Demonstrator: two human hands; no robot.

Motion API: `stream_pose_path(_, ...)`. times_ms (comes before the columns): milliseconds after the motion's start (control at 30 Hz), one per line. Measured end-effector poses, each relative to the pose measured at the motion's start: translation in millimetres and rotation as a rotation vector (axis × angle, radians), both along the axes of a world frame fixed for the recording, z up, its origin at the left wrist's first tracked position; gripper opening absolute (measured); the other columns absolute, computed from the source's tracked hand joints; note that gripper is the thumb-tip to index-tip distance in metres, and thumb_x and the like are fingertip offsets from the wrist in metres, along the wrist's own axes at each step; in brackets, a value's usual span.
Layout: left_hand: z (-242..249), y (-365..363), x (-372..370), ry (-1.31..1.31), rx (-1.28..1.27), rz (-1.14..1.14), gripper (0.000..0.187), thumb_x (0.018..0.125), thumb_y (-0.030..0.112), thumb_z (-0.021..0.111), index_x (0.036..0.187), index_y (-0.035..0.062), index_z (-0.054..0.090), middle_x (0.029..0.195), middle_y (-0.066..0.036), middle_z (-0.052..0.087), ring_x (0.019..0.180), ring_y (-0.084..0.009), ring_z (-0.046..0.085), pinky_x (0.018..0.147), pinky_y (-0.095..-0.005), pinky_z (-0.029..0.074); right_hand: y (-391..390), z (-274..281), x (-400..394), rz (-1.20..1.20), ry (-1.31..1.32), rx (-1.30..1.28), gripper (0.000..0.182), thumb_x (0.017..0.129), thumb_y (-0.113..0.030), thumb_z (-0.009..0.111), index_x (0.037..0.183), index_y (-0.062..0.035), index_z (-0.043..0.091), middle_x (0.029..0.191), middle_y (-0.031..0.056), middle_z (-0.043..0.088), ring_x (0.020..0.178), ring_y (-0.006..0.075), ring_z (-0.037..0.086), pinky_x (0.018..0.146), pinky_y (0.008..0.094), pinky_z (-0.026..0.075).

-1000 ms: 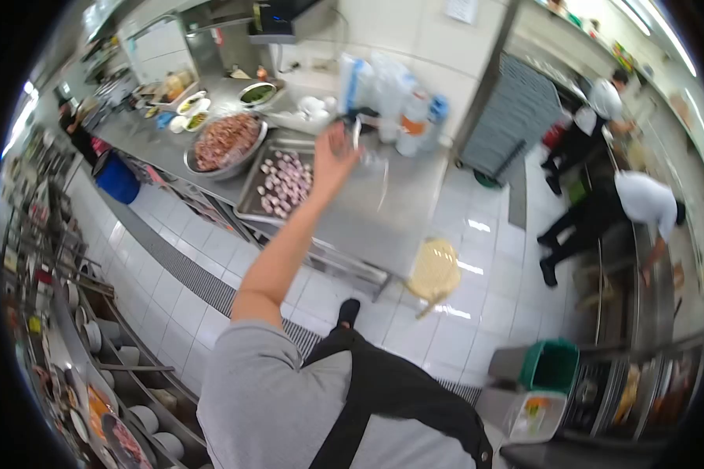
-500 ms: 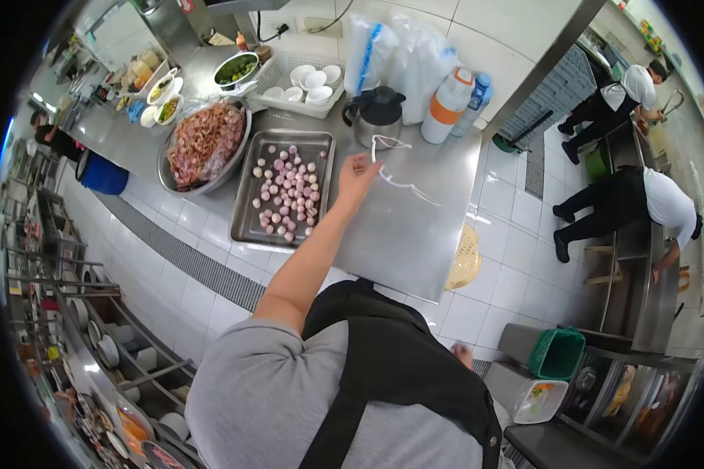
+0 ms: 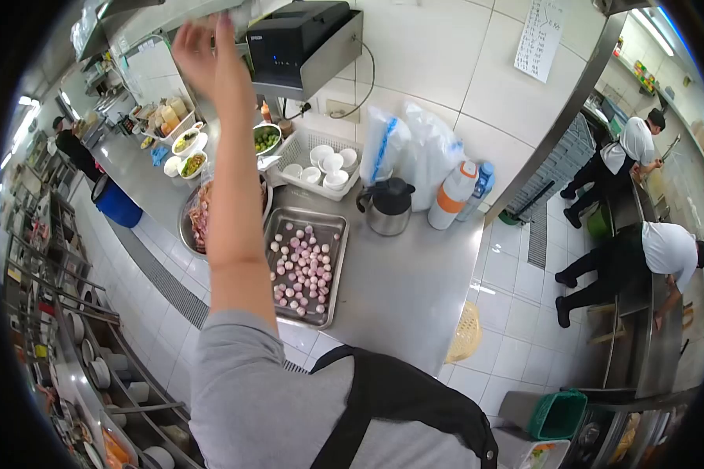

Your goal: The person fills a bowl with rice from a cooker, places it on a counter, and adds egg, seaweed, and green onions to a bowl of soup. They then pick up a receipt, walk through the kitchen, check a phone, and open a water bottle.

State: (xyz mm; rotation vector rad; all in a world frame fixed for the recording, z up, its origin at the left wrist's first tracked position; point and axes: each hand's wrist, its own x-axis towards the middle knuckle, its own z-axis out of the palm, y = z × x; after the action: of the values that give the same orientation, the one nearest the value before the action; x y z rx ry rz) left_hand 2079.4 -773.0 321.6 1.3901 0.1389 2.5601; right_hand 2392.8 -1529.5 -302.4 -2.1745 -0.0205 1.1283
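Observation:
My left hand (image 3: 203, 56) is raised high at the upper left, beside the black printer (image 3: 297, 43). Its fingers are slightly blurred and bent around a pale, see-through thing (image 3: 246, 12) at the fingertips, which looks like the clear plastic piece with a white frame. Below the arm lies a metal tray (image 3: 338, 270) of small peeled purple-white onions (image 3: 309, 266). My forearm partly covers the large metal bowl (image 3: 186, 234) of reddish chopped food (image 3: 199, 215). My right hand is out of view.
On the steel counter (image 3: 399, 289) stand a thermal jug (image 3: 388, 209), an orange-banded bottle (image 3: 452, 197), plastic bags (image 3: 422, 156) and a basket (image 3: 297, 186) of white cups. Two people (image 3: 669, 254) bend over sinks at the right. A green-lined bin (image 3: 557, 414) stands at the lower right.
My left hand has gone from above the counter beside the tray up and left to the printer, with the clear piece. My view has tilted up; my right hand has left view.

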Motion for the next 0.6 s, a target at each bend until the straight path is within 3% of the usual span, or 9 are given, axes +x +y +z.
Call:
stream_pose_path(67, 51, 63, 1, 0.158, -0.065, 0.028, 0.046, 0.093, 0.031, 0.070, 0.124, 0.0032, 0.050, 0.125, -0.014, 0.051, 0.108, -0.0242, 0.060, 0.091, -0.0362, 0.051, -8, -4, -12, -0.050, 0.043, -0.066, 0.022, 0.091, -0.014, 0.065, 0.105, 0.0017, 0.069, 0.076, 0.0085, 0.069, 0.064, 0.0174, 0.063, 0.056, 0.0318, 0.051)
stream_pose_path(100, 71, 84, 8, 0.201, -0.323, 0.078, 0.071, 0.081, 0.034, 0.083, 0.135, 0.0048, 0.048, 0.127, -0.019, 0.060, 0.109, -0.0260, 0.061, 0.092, -0.0362, 0.049, -7, -4, -14, -0.073, 0.056, -0.085, 0.022, 0.091, -0.014, 0.065, 0.105, 0.0015, 0.069, 0.076, 0.0084, 0.069, 0.064, 0.0175, 0.063, 0.055, 0.0318, 0.050)
stream_pose_path(167, 80, 178, 28, 0.404, -0.412, 0.133, 0.066, 0.078, 0.031, 0.086, 0.125, -0.0030, 0.054, 0.111, -0.016, 0.065, 0.102, -0.0236, 0.062, 0.086, -0.0356, 0.051, -4, -3, -14, -0.115, 0.064, -0.100, 0.022, 0.091, -0.014, 0.064, 0.106, 0.0012, 0.069, 0.077, 0.0084, 0.069, 0.064, 0.0175, 0.063, 0.055, 0.0318, 0.050)
stream_pose_path(233, 80, 211, 49, 0.545, -0.520, 0.144, 0.067, 0.078, 0.030, 0.086, 0.124, -0.0067, 0.054, 0.106, -0.015, 0.066, 0.094, -0.0234, 0.064, 0.079, -0.0345, 0.053, 3, -1, -9, -0.150, 0.064, -0.095, 0.022, 0.090, -0.013, 0.064, 0.106, 0.0009, 0.068, 0.077, 0.0084, 0.069, 0.064, 0.0175, 0.064, 0.055, 0.0319, 0.050)
stream_pose_path(300, 81, 227, 68, 0.757, -0.788, -0.103, 0.065, 0.078, 0.029, 0.086, 0.119, -0.0114, 0.056, 0.096, -0.015, 0.067, 0.080, -0.0223, 0.066, 0.066, -0.0337, 0.055, 12, 2, -2, -0.175, 0.061, -0.086, 0.022, 0.090, -0.013, 0.064, 0.107, 0.0006, 0.068, 0.078, 0.0084, 0.069, 0.064, 0.0176, 0.064, 0.055, 0.0319, 0.050)
stream_pose_path(333, 76, 245, 80, 0.603, -0.752, -0.137, 0.058, 0.078, 0.028, 0.086, 0.111, -0.0118, 0.061, 0.089, -0.017, 0.068, 0.072, -0.0212, 0.067, 0.057, -0.0332, 0.054, 14, 5, 2, -0.182, 0.060, -0.082, 0.022, 0.090, -0.013, 0.064, 0.107, 0.0005, 0.068, 0.078, 0.0083, 0.069, 0.064, 0.0176, 0.064, 0.055, 0.0319, 0.050)
stream_pose_path(500, 77, 302, 91, 0.738, -0.990, -0.008, 0.051, 0.077, 0.035, 0.085, 0.097, -0.0089, 0.068, 0.085, -0.018, 0.070, 0.079, -0.0248, 0.069, 0.066, -0.0363, 0.057, 24, 15, 26, -0.208, 0.035, -0.063, 0.022, 0.090, -0.012, 0.064, 0.108, -0.0003, 0.067, 0.080, 0.0083, 0.069, 0.064, 0.0177, 0.064, 0.054, 0.0320, 0.049)
stream_pose_path(567, 67, 347, 89, 1.042, -0.835, 0.851, 0.054, 0.080, 0.044, 0.080, 0.097, -0.0060, 0.069, 0.090, -0.021, 0.072, 0.088, -0.0292, 0.071, 0.077, -0.0367, 0.057, 29, 19, 32, -0.210, 0.037, -0.068, 0.022, 0.090, -0.012, 0.063, 0.109, -0.0005, 0.067, 0.080, 0.0082, 0.069, 0.064, 0.0177, 0.064, 0.054, 0.0321, 0.049)
stream_pose_path(600, 70, 344, 89, 1.261, -0.754, 1.024, 0.049, 0.080, 0.042, 0.076, 0.097, -0.0033, 0.070, 0.097, -0.022, 0.072, 0.098, -0.0311, 0.070, 0.086, -0.0357, 0.055, 31, 21, 36, -0.212, 0.043, -0.071, 0.022, 0.090, -0.012, 0.063, 0.109, -0.0007, 0.067, 0.081, 0.0082, 0.069, 0.064, 0.0177, 0.064, 0.053, 0.0321, 0.049)
